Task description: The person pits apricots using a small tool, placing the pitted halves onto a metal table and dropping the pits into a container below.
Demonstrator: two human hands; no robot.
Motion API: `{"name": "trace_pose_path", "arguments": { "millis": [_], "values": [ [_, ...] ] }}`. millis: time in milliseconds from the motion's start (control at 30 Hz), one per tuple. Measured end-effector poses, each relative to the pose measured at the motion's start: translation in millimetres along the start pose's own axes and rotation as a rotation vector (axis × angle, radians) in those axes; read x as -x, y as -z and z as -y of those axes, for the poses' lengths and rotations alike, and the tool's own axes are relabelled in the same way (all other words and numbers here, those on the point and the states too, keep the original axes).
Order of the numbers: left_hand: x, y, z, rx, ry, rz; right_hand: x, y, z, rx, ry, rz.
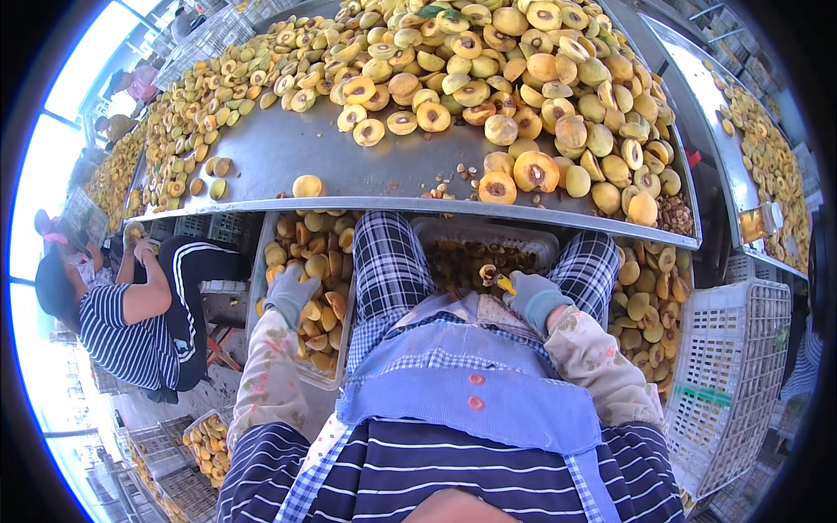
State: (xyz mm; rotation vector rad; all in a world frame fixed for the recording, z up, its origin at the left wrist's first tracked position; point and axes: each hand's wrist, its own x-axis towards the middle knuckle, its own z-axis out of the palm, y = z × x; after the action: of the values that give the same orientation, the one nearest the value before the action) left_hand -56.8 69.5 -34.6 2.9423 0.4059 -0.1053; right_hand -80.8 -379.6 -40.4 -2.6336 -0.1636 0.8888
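My left hand (291, 291), in a grey glove, rests over a plastic crate (350, 327) of halved yellow peaches or similar stone fruit; whether it holds one cannot be seen. My right hand (533, 295), gloved too, is closed round the yellow handle of a small pitting tool (505, 284). At the tool's end is a brown pit or scrap (487, 273), above a bin (523, 236) of dark pits between my knees. Ahead, a metal table (307, 153) bears a large heap of fruit halves (471, 91), with pit bits near its front edge.
Another crate of fruit halves (644, 314) stands by my right knee, beside an upright white plastic crate (713, 379). A co-worker (131, 314) sits at the left. A second table (726, 196) with fruit and a jar (762, 222) is at the right.
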Motion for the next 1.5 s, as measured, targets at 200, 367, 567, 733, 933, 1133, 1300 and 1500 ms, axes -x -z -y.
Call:
{"name": "trace_pose_path", "arguments": {
  "millis": [200, 367, 567, 733, 933, 1133, 1300, 1500],
  "values": [
    [-21.9, 19.7, -226.9, 0.691, -0.598, -0.006, -12.3, -2.9, 0.0, -0.018, -0.006, -0.056],
    [-51.3, -27.1, -333.4, 0.268, -0.508, 0.278, 0.8, 18.3, 6.4, -0.152, -0.055, -0.051],
    [-41.2, -20.8, -324.9, 0.822, -0.226, 0.136, 14.1, 50.4, 8.2, -0.32, -0.023, -0.269],
    [-14.5, 21.7, -293.2, 2.173, 0.022, 0.92, 5.7, 60.7, 37.4, -0.268, 0.121, -0.532],
    [26.4, 35.9, -281.5, 2.053, 0.059, 0.834, 12.4, 66.8, 63.5, -0.187, 0.163, -0.556],
    [25.8, 0.8, -280.5, 1.964, 0.037, 0.462, 23.0, 61.2, 74.7, -0.263, 0.08, -0.434],
    [31.1, -4.7, -280.5, 1.925, -0.021, 0.331, 24.5, 52.3, 72.5, -0.527, 0.212, -0.33],
    [38.6, -0.8, -261.2, 1.854, -0.165, 0.129, 12.1, 37.9, 76.3, -0.846, 0.4, -0.041]
  ]
}}
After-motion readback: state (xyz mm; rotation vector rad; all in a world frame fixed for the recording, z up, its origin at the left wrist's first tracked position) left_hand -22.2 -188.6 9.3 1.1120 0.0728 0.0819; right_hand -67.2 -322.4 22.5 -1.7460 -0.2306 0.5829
